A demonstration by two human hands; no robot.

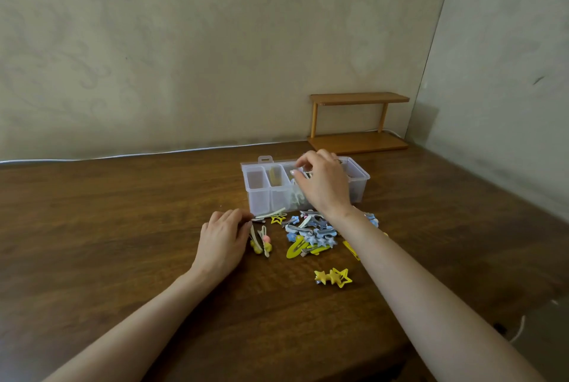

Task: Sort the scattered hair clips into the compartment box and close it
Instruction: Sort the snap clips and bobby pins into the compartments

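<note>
A clear plastic compartment box (258, 193) stands open on the wooden table. My right hand (323, 184) hovers over its middle compartments, fingertips pinching a small silvery clip (304, 173). A yellow clip (274, 177) lies in the second compartment from the left. In front of the box lies a heap of blue, grey and yellow hair clips (311, 235). A yellow double-star clip (334, 277) lies apart, nearer me. My left hand (223, 238) rests on the table left of the heap, fingertips touching a grey clip (258, 219).
A small wooden two-tier shelf (358, 121) stands at the back right against the wall. A white cable (123, 155) runs along the table's far edge. The table's right edge (523, 304) drops off near my right forearm.
</note>
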